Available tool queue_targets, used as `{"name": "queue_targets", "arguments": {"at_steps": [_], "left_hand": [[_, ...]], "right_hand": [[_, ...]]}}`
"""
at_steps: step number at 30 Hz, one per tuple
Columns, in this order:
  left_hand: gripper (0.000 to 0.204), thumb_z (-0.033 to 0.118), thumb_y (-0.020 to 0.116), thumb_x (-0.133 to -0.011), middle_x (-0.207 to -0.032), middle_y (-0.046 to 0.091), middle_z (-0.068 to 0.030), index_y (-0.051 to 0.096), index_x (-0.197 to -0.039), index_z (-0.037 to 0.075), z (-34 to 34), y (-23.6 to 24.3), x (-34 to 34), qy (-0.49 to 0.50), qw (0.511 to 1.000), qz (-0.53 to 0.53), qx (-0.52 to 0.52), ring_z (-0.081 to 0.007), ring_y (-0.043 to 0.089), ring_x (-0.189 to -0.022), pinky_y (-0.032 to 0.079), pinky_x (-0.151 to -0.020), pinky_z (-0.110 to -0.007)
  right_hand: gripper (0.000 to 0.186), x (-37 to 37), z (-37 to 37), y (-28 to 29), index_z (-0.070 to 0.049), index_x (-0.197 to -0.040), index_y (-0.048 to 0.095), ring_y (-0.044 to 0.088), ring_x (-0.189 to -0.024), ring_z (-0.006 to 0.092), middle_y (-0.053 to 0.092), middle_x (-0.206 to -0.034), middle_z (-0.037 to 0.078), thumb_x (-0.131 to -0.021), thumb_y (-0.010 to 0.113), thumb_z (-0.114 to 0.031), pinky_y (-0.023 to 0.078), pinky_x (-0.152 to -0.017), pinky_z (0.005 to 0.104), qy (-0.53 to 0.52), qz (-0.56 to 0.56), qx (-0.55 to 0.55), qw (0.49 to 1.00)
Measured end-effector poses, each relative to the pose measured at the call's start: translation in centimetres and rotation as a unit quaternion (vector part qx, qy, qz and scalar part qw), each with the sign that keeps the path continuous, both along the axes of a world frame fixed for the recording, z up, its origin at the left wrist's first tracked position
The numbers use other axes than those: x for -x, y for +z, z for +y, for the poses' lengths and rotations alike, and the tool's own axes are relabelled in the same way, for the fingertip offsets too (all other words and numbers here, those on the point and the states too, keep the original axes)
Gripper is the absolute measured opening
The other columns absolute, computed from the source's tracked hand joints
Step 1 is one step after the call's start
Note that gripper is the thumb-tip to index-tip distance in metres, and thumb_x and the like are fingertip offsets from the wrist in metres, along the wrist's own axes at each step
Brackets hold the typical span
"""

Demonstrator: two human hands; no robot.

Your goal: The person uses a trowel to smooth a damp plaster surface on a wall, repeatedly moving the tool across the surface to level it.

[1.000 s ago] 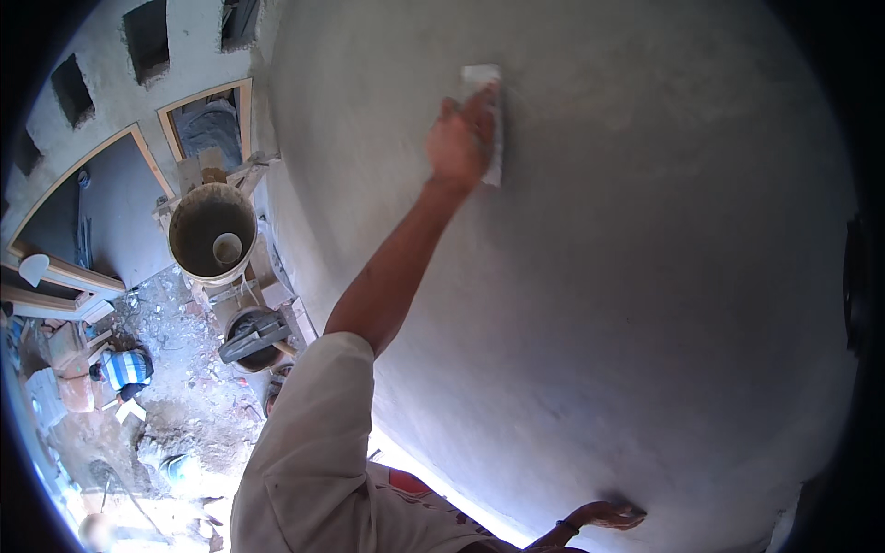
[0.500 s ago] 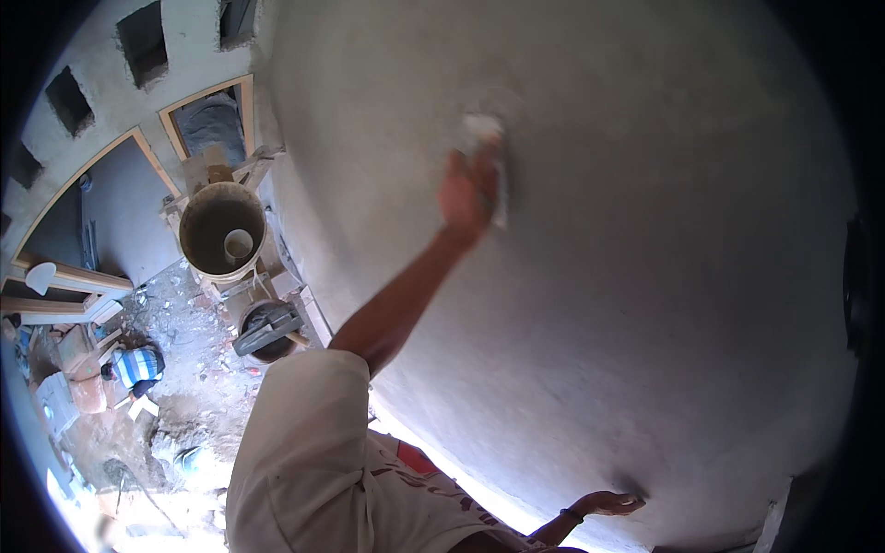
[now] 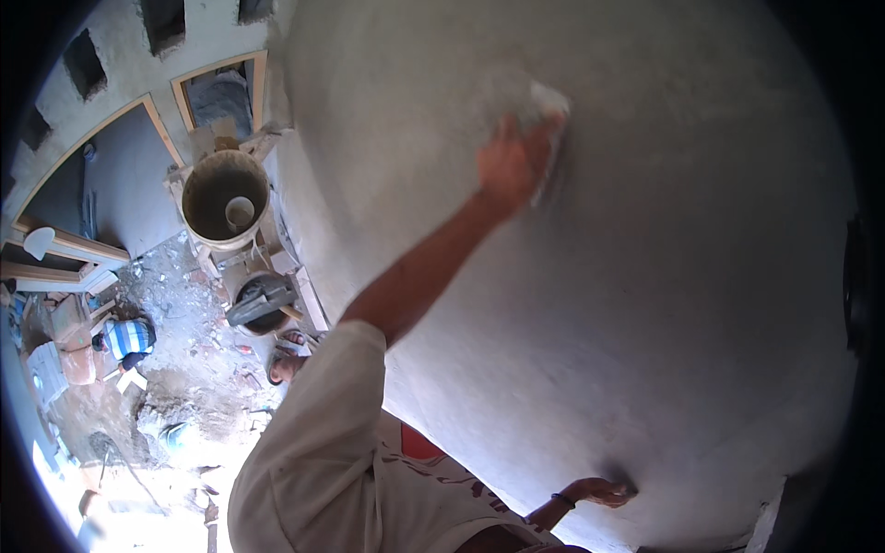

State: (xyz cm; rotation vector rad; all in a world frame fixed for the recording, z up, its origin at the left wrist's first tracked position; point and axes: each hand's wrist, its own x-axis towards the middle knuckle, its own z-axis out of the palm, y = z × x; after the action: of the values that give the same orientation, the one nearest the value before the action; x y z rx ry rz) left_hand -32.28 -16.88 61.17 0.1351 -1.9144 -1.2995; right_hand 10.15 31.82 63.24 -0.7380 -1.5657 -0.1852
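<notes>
My left hand (image 3: 510,170) is closed around a pale, flat smoothing tool (image 3: 550,99), pressed against a grey plastered wall (image 3: 664,276). Motion blur and my fingers hide much of the tool, so its exact kind is unclear. The left arm reaches up from the left in a light short sleeve. Low on the right, my right hand (image 3: 604,492), with a dark band at the wrist, rests by the same wall. Its fingers look loosely cupped, with no object visible in them.
To the left, a large bucket (image 3: 191,210) holding a small pale cup (image 3: 240,213) stands on a board support. Below it, a dark float (image 3: 263,305) lies across a smaller bucket. Rubble (image 3: 175,286) covers the floor, where a person in blue-and-white stripes (image 3: 129,338) bends down.
My left hand has slid right and slightly upward along the wall with the tool. My right hand has shifted slightly left and up. A sandaled foot now shows below the smaller bucket.
</notes>
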Motion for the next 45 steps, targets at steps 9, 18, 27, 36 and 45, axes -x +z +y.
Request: {"name": "queue_targets", "arguments": {"at_steps": [9, 18, 27, 36, 45], "left_hand": [[0.036, 0.025, 0.055, -0.094, -0.094, 0.058, -0.0195, 0.06, -0.129, 0.031, 2.0, 0.7, -3.2, -0.055, 0.994, -0.055, -0.075, -0.0371, 0.063, -0.089, 0.052, -0.077, -0.048], [0.04, 0.027, 0.053, -0.095, -0.108, 0.059, -0.022, 0.055, -0.134, 0.032, 1.4, -2.3, -0.6, 0.031, 0.997, -0.036, -0.055, -0.0374, 0.065, -0.091, 0.054, -0.075, -0.047], [0.036, 0.025, 0.057, -0.093, -0.1, 0.058, -0.0206, 0.061, -0.128, 0.03, -3.5, -0.6, 2.3, 0.017, 0.979, -0.14, -0.148, -0.0374, 0.064, -0.085, 0.054, -0.075, -0.047], [0.037, 0.029, 0.056, -0.093, -0.1, 0.064, -0.0202, 0.06, -0.13, 0.029, -7.8, -0.5, 5.4, 0.037, 0.979, -0.106, -0.172, -0.038, 0.062, -0.098, 0.05, -0.086, -0.047], [0.054, 0.013, 0.061, -0.086, -0.109, 0.054, -0.02, 0.053, -0.136, 0.032, 4.4, -9.5, -5.8, -0.047, 0.997, 0.043, -0.045, -0.0387, 0.062, -0.09, 0.055, -0.066, -0.046]], "right_hand": [[0.055, -1.4, -1.0, 0.2, 0.001, -0.14, 0.042, 0.04, -0.132, 0.036, 0.043, -0.14, 0.022, -0.104, 0.035, -0.041, 0.034, -0.11, 0.0489, 0.042, -0.029, -0.018, 0.999], [0.058, -0.4, -2.1, 0.3, 0.0, -0.141, 0.039, 0.039, -0.132, 0.0366, 0.041, -0.141, 0.021, -0.104, 0.033, -0.045, 0.034, -0.109, 0.0503, 0.049, -0.037, -0.012, 0.998], [0.062, -0.5, -2.0, -0.3, -0.004, -0.145, 0.036, 0.035, -0.135, 0.0347, 0.034, -0.145, 0.02, -0.103, 0.033, -0.05, 0.034, -0.109, 0.0496, 0.041, -0.05, 0.009, 0.998], [0.063, 1.2, -2.6, -0.3, -0.004, -0.145, 0.035, 0.034, -0.135, 0.0353, 0.034, -0.146, 0.021, -0.103, 0.032, -0.05, 0.033, -0.109, 0.0503, 0.04, -0.075, -0.009, 0.996], [0.064, 1.0, -0.1, -1.6, -0.003, -0.145, 0.034, 0.033, -0.136, 0.036, 0.033, -0.146, 0.021, -0.103, 0.031, -0.05, 0.032, -0.109, 0.051, 0.059, -0.118, -0.001, 0.991]]}}
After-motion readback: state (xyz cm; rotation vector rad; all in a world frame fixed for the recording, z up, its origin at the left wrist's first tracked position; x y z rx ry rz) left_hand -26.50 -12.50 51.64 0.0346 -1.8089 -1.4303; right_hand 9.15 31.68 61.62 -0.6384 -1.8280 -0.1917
